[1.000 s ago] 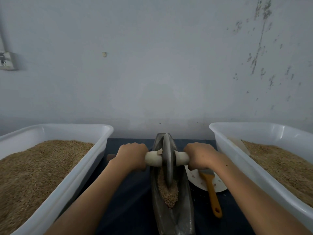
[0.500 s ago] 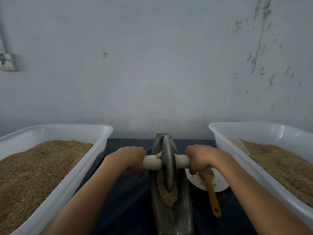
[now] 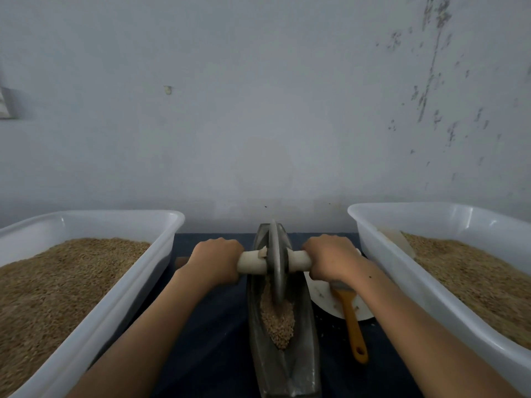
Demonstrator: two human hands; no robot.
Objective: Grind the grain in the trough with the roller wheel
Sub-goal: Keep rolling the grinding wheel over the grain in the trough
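Left white tub [image 3: 120,288], filled with brown grain, sits along the left edge of the dark counter [image 3: 212,340]. Left hand [image 3: 217,261] is wrapped around the left end of the pale wooden axle [image 3: 251,262], knuckles up. The roller wheel [image 3: 276,259], a grey metal disc, stands upright on edge in the far half of the narrow metal trough [image 3: 301,354], which runs away from the person down the middle of the counter. Grain in the trough [image 3: 278,320] lies heaped on the near side of the wheel, touching its lower rim; kernels look mostly whole. Right hand [image 3: 330,261] is clenched on the right end of the axle.

Change: over the last second the wheel position barely shifted, a slight rock near the far end of the trough, both hands keeping the same grip and the pile about the same shape. Judgement: the stroke is at or near its far turn, so the next pass probably comes back toward the person through the heap; grinding looks early.

Right of the trough: white plate [image 3: 324,300] with an orange-handled brush [image 3: 352,320] lying across it, handle toward the person. Right white tub [image 3: 408,271], also holding grain, at the right edge.
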